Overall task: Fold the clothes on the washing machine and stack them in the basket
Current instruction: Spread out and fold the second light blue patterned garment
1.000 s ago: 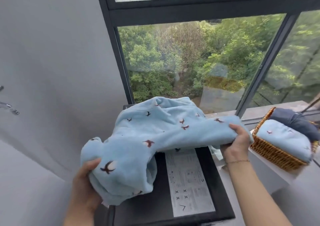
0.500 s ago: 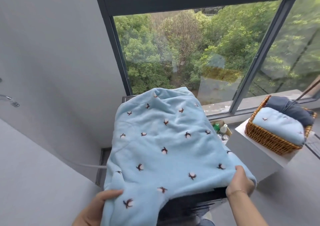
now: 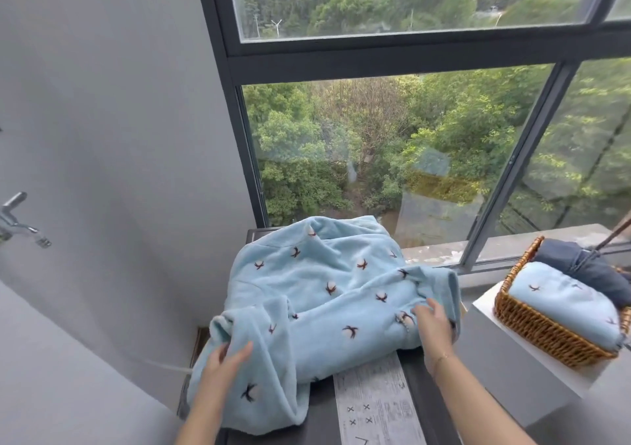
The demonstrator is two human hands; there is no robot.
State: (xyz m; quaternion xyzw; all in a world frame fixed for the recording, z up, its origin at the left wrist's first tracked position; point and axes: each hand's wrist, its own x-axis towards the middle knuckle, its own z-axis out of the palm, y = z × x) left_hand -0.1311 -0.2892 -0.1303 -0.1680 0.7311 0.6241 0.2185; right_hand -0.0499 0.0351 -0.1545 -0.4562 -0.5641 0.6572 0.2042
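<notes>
Blue fleece garment (image 3: 327, 294) lies rumpled on the washing machine (image 3: 420, 376), left hand (image 3: 227, 359) flat on its near-left flap, right hand (image 3: 432, 321) pinching the right edge; risk: bulky fleece slides off the left side, far from basket (image 3: 546, 338).

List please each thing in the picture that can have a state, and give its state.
light blue garment: spread on the washing machine, crumpled, not yet folded
left hand: fingers straight, resting on the garment's left part
right hand: gripping the garment's right edge
wicker basket: holds folded clothes
folded light blue piece: lying in the basket
dark blue piece: in the basket, behind the light blue one
window: looks closed
</notes>
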